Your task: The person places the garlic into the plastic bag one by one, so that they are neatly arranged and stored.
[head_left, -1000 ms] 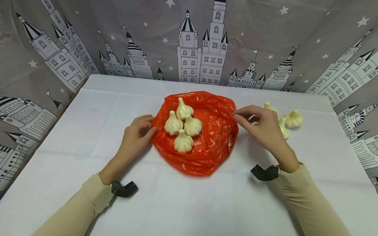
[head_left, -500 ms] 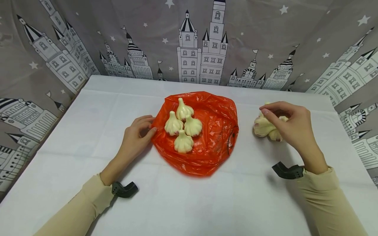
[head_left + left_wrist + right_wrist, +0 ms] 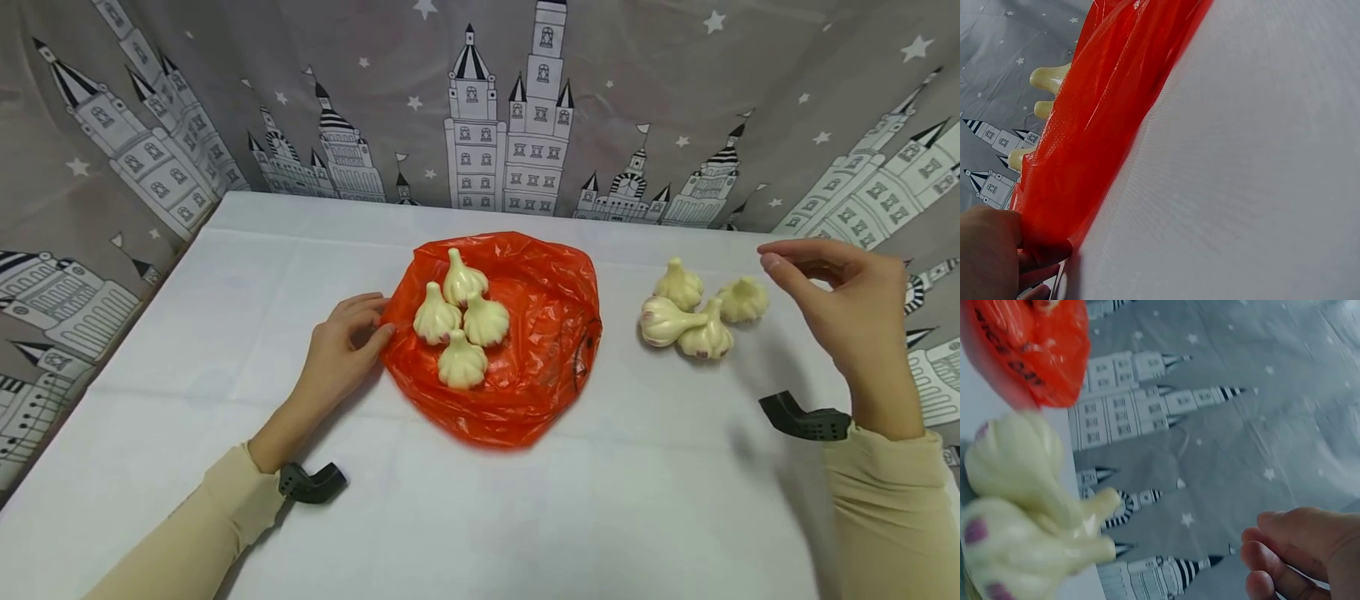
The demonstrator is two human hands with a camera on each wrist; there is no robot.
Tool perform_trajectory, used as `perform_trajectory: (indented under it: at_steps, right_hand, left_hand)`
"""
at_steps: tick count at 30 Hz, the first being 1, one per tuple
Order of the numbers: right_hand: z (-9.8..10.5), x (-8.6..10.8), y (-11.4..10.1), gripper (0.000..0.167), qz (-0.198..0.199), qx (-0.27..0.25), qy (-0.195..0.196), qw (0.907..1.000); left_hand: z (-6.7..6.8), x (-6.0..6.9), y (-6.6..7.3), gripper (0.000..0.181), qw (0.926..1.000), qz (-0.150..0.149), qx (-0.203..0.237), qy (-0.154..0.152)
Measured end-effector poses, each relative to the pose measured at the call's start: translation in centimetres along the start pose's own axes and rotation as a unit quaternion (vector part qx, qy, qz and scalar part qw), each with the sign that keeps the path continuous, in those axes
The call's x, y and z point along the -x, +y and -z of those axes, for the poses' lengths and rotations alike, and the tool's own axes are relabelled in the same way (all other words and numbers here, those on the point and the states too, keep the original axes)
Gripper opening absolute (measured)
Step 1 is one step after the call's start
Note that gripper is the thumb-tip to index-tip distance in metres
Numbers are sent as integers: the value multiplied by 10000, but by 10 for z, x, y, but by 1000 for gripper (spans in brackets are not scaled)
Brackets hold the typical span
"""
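Note:
A red plastic bag [image 3: 551, 333] lies spread on the table, its rim turned up around several pale garlic bulbs [image 3: 462, 365] on its left side. At the bag's left edge, my left hand [image 3: 341, 350] pinches the rim between thumb and fingers; the left wrist view shows the plastic [image 3: 1085, 162] reaching down between them. My right hand [image 3: 855, 304] hovers at the right of the table with fingers loosely bent and nothing in them. Just left of it, another cluster of garlic bulbs [image 3: 681, 286] sits on the cloth; purple-marked bulbs [image 3: 1013, 450] appear in the right wrist view.
A white cloth [image 3: 480, 517] covers the table. Behind it and at both sides hangs a grey curtain [image 3: 630, 58] printed with castles and stars. Black wrist cameras [image 3: 806, 419] sit on both sleeves.
My right hand has left the bag's right edge and moved right, past the loose garlic bulbs, which are now uncovered. My left hand and the bag have stayed in place.

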State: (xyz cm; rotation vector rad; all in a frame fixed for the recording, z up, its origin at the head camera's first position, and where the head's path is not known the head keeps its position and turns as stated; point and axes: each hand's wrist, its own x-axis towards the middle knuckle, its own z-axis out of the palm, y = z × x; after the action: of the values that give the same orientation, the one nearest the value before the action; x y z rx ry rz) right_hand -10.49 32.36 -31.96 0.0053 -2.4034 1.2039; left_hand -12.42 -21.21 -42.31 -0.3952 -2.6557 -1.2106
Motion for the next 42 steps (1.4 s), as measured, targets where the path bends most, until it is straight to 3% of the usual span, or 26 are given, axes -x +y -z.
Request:
perform_trajectory:
  at_steps: [10, 16, 25, 33, 42]
  right_hand:
    - [5, -4, 24, 27, -311, 348, 24, 9989]
    - [-2, -7, 48, 31, -339, 279, -299, 9986]
    - [-5, -5, 69, 36, -502, 58, -798, 9955]
    - [-10, -4, 75, 31, -319, 592, -420, 9969]
    - [-11, -2, 72, 29, -149, 803, -190, 9965]
  left_hand:
    - [0, 0, -1, 13, 10000, 57, 0, -38]
    - [1, -1, 0, 13, 9999, -84, -32, 54]
    - [0, -1, 2, 13, 10000, 15, -6, -7]
    - [0, -1, 1, 13, 10000, 13, 0, -10]
    - [0, -1, 1, 14, 10000, 60, 21, -24]
